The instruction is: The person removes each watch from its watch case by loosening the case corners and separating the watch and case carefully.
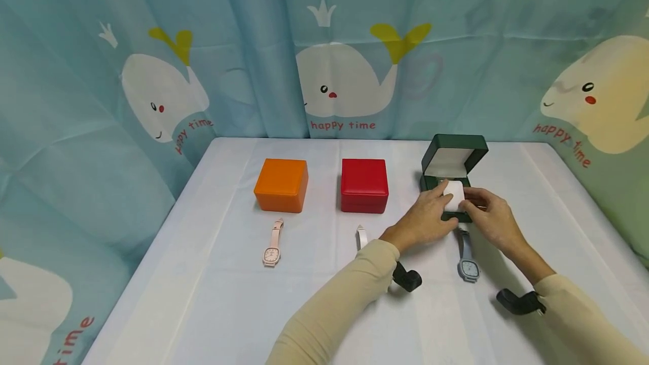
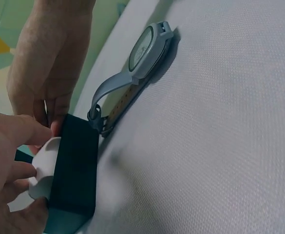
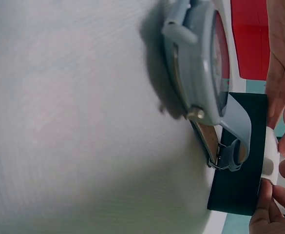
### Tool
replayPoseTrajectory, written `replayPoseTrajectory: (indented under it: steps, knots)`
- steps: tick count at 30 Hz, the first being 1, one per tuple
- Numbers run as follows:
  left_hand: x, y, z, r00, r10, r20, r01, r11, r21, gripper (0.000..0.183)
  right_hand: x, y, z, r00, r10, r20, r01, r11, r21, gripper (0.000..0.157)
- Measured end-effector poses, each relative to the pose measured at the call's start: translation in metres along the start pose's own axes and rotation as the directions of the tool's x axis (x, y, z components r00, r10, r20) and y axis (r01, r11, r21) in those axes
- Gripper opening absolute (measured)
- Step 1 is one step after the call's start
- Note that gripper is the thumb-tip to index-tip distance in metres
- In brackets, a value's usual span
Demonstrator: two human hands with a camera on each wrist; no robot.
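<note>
A white watch cushion (image 1: 453, 196) sits in the raised-lid green watch box (image 1: 460, 142) at the right. My left hand (image 1: 427, 216) holds the cushion from its left side, fingers over it and thumb near the box's front edge. From the other side my right hand (image 1: 489, 219) pinches the cushion's right end between thumb and fingers. The right wrist view shows fingertips of both hands at the cushion (image 3: 270, 156). Right in front of the box lies a blue-grey wristwatch (image 1: 468, 268), its strap (image 2: 110, 85) buckled end toward the box.
A closed red box (image 1: 364, 185) and a closed orange box (image 1: 281, 185) stand to the left. A pink watch (image 1: 271, 252) lies before the orange box. A white strap (image 1: 361, 237) shows before the red one, partly behind my left sleeve. Behind the table hangs a whale-print curtain (image 1: 253, 72).
</note>
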State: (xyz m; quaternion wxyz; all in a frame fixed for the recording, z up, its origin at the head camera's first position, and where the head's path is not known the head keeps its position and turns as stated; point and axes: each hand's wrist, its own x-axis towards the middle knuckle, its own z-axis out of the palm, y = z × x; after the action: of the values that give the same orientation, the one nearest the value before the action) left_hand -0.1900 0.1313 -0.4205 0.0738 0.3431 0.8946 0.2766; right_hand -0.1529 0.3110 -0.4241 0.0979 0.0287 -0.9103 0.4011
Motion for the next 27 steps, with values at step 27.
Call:
replayPoseTrajectory:
  steps: [27]
  knots:
    - [-0.0019, 0.0073, 0.0016, 0.999, 0.004, 0.043, -0.012, 0.980, 0.198, 0.057, 0.0028, -0.0072, 0.0049, 0.997, -0.078, -0.015, 0.075, 0.988, -0.133, 0.033]
